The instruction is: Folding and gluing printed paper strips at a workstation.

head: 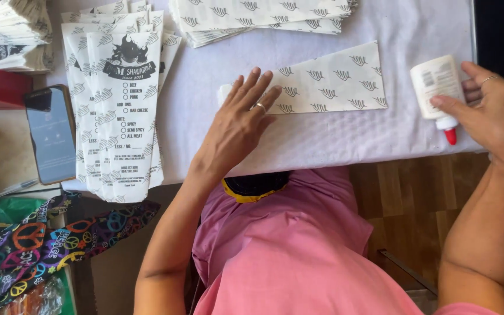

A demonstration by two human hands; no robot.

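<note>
My left hand (pixel 237 125) lies flat, fingers spread, on the left end of a folded white paper wrapper (pixel 333 81) printed with small grey leaf marks. The wrapper rests on a white tablecloth (pixel 333 137). My right hand (pixel 494 111) holds a white glue bottle (pixel 437 87) with a red tip that points down toward the table's near edge. The bottle is to the right of the wrapper and apart from it.
A stack of finished printed paper sleeves (pixel 121 99) lies at the left, more leaf-marked sheets (pixel 263 17) at the back. One phone (pixel 51 134) sits at far left, another dark phone (pixel 499 35) at the top right. A patterned cloth (pixel 48 239) hangs below.
</note>
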